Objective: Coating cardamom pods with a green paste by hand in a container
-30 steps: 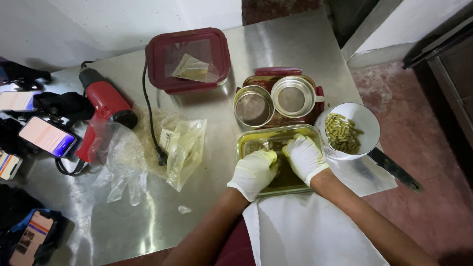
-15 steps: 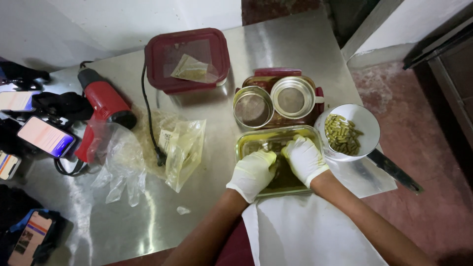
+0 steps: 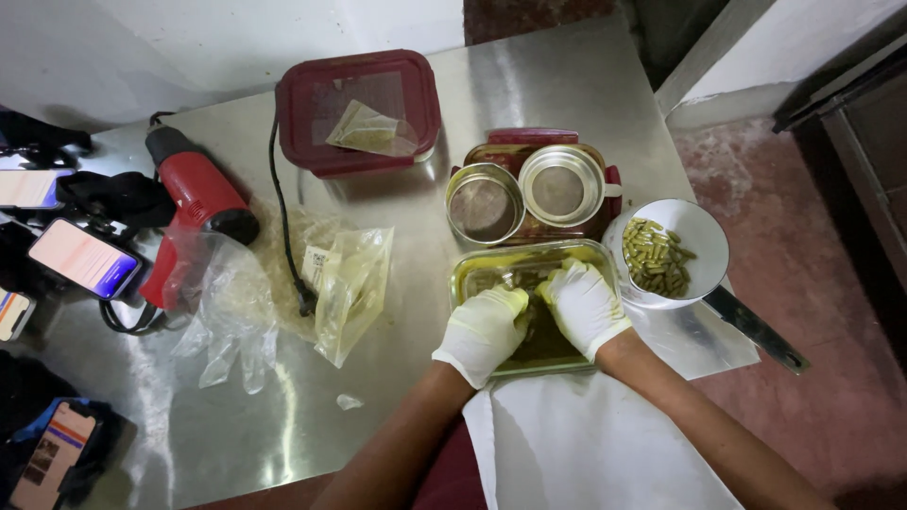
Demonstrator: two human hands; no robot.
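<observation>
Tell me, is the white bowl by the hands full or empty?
Partly full. The white bowl holds a heap of greenish capsules on its left side; the rest of its inside shows bare.

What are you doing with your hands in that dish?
A person in white gloves has the left hand and right hand together in a shallow glass dish of greenish powder on a steel table. What the fingers hold is hidden. Beside the dish stands a white bowl of small green capsules, and behind it are two round metal sieves.
</observation>
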